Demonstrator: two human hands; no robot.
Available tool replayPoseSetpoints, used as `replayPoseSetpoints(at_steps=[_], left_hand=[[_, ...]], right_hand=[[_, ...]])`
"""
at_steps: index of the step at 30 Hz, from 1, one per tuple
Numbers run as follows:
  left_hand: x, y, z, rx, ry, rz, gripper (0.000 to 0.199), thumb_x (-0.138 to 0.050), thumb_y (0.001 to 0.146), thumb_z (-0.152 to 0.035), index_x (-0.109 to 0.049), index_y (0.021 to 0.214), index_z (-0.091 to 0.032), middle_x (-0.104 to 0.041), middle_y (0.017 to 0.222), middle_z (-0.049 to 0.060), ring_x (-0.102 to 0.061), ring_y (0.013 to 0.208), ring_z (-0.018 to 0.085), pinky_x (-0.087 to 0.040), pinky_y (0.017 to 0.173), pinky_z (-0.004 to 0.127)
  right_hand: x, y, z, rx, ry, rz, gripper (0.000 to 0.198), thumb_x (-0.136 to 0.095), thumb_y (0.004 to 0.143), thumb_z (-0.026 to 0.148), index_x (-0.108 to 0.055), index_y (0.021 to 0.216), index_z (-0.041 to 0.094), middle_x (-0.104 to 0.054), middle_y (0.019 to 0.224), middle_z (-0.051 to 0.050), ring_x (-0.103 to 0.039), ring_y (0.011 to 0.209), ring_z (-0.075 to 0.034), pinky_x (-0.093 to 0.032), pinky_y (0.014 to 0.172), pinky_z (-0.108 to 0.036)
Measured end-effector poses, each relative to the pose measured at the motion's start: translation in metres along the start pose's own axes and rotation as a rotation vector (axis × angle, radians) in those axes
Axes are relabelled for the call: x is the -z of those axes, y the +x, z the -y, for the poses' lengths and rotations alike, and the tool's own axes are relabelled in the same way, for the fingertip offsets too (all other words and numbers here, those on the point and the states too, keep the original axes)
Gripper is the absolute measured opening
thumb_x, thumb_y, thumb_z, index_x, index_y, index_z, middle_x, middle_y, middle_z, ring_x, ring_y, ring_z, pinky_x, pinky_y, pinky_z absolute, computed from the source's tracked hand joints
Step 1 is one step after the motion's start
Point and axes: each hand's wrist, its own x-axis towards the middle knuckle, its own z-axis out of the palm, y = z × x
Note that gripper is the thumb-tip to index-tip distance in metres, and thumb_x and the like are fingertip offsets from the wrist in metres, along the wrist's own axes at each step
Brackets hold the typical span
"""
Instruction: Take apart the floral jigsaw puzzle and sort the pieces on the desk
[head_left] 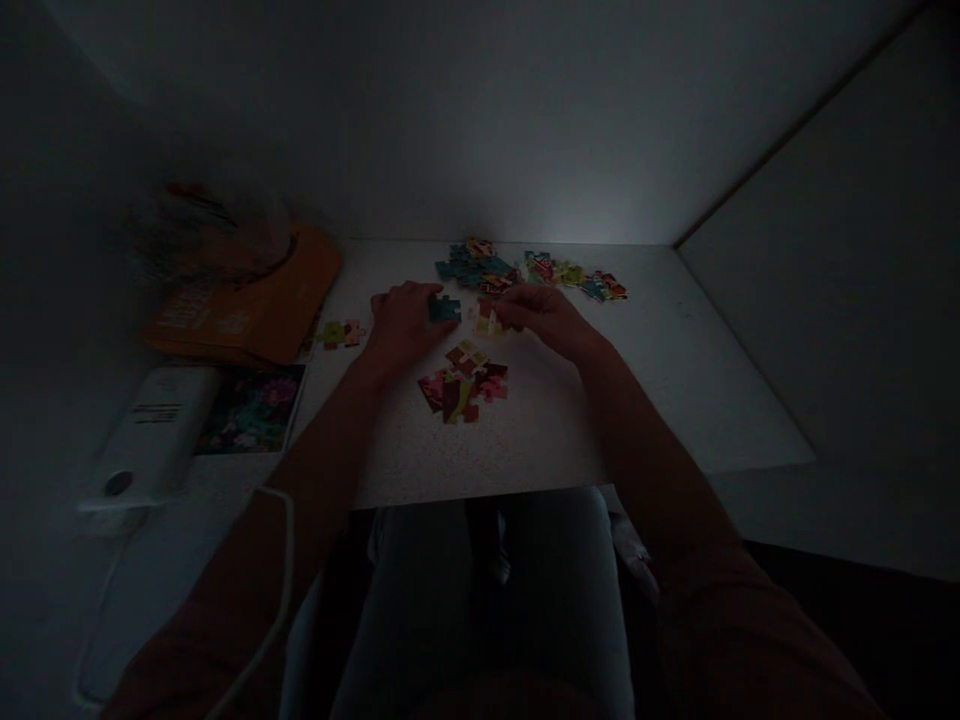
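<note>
My left hand (403, 322) rests on the white table with its thumb and forefinger curved around a teal puzzle piece (445, 309). My right hand (546, 316) pinches a brown and cream puzzle piece (487, 318), a small gap to the right of the teal one. Below them, nearer to me, lies a loose pile of brown, pink and green puzzle pieces (460, 390). Beyond my hands is a heap of mostly teal puzzle pieces (472, 266). The room is dark, so fine print is hard to make out.
More puzzle pieces (574, 273) lie along the back right. A green and pink pair of pieces (341, 333) sits left of my left hand. Farther left are an orange bag (247, 310), a picture card (251, 410), a white device (154, 430) and a white cable (289, 550).
</note>
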Motion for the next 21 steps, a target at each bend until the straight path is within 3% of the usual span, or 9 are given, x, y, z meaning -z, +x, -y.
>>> replayPoseSetpoints(at_steps=[3, 5, 8, 12, 15, 17, 19, 21], left_hand=[[-0.004, 0.006, 0.011, -0.01, -0.218, -0.053, 0.068, -0.096, 0.082, -0.03, -0.075, 0.147, -0.028, -0.069, 0.154, 0.015, -0.071, 0.136, 0.034, -0.059, 0.126, 0.059], [-0.006, 0.01, 0.013, -0.003, -0.392, -0.093, 0.067, -0.093, 0.081, -0.022, -0.074, 0.145, -0.029, -0.067, 0.149, 0.012, -0.075, 0.117, 0.024, -0.067, 0.111, 0.047], [-0.007, 0.011, 0.006, 0.006, -0.656, -0.092, 0.062, -0.091, 0.085, -0.024, -0.071, 0.144, -0.031, -0.072, 0.13, 0.004, -0.075, 0.094, 0.016, -0.068, 0.09, 0.036], [0.002, 0.008, -0.013, -0.067, -0.899, 0.046, 0.067, -0.098, 0.079, -0.035, -0.071, 0.139, -0.028, -0.076, 0.104, -0.002, -0.077, 0.094, 0.018, -0.065, 0.088, 0.035], [0.019, 0.007, -0.024, -0.101, -0.962, 0.102, 0.057, -0.092, 0.083, -0.044, -0.075, 0.135, -0.028, -0.082, 0.107, 0.002, -0.081, 0.107, 0.023, -0.066, 0.099, 0.041], [0.032, 0.009, -0.024, -0.048, -0.989, -0.012, 0.041, -0.072, 0.096, -0.052, -0.078, 0.129, -0.029, -0.084, 0.112, 0.005, -0.082, 0.116, 0.027, -0.065, 0.105, 0.044], [0.043, 0.011, -0.019, 0.045, -0.953, -0.214, 0.04, -0.053, 0.104, -0.055, -0.078, 0.121, -0.029, -0.083, 0.107, 0.007, -0.082, 0.111, 0.028, -0.064, 0.103, 0.046], [0.051, 0.01, -0.01, 0.111, -0.791, -0.38, 0.036, -0.052, 0.105, -0.052, -0.076, 0.119, -0.029, -0.08, 0.105, 0.007, -0.078, 0.105, 0.029, -0.063, 0.102, 0.048]], right_hand=[[-0.004, -0.005, -0.003, 0.008, -0.22, 0.16, 0.053, -0.1, 0.087, 0.073, -0.089, 0.109, 0.026, -0.08, 0.096, -0.004, -0.067, 0.085, -0.022, -0.053, 0.083, -0.039], [-0.008, -0.005, -0.008, 0.034, -0.308, 0.109, 0.056, -0.103, 0.085, 0.067, -0.089, 0.122, 0.027, -0.078, 0.1, -0.003, -0.064, 0.084, -0.021, -0.052, 0.083, -0.039], [-0.016, 0.0, -0.015, 0.057, -0.227, -0.035, 0.066, -0.096, 0.091, 0.077, -0.083, 0.134, 0.028, -0.074, 0.099, -0.002, -0.061, 0.084, -0.022, -0.053, 0.08, -0.039], [-0.025, 0.005, -0.014, 0.142, -0.145, -0.137, 0.07, -0.085, 0.096, 0.09, -0.081, 0.131, 0.029, -0.073, 0.096, -0.001, -0.061, 0.084, -0.021, -0.054, 0.08, -0.038], [-0.023, 0.002, -0.007, 0.188, -0.157, -0.085, 0.053, -0.083, 0.104, 0.081, -0.086, 0.115, 0.03, -0.075, 0.098, -0.002, -0.064, 0.088, -0.021, -0.056, 0.086, -0.039], [-0.015, -0.003, -0.003, 0.187, -0.191, 0.106, 0.036, -0.086, 0.106, 0.066, -0.09, 0.111, 0.031, -0.076, 0.107, -0.004, -0.067, 0.091, -0.022, -0.058, 0.089, -0.04], [-0.007, -0.007, -0.001, 0.172, -0.26, 0.327, 0.022, -0.086, 0.105, 0.051, -0.095, 0.112, 0.032, -0.074, 0.12, -0.007, -0.069, 0.096, -0.023, -0.061, 0.094, -0.042], [0.0, -0.01, 0.0, 0.173, -0.337, 0.41, 0.022, -0.08, 0.105, 0.041, -0.097, 0.115, 0.033, -0.07, 0.128, -0.009, -0.07, 0.102, -0.024, -0.061, 0.101, -0.045]])
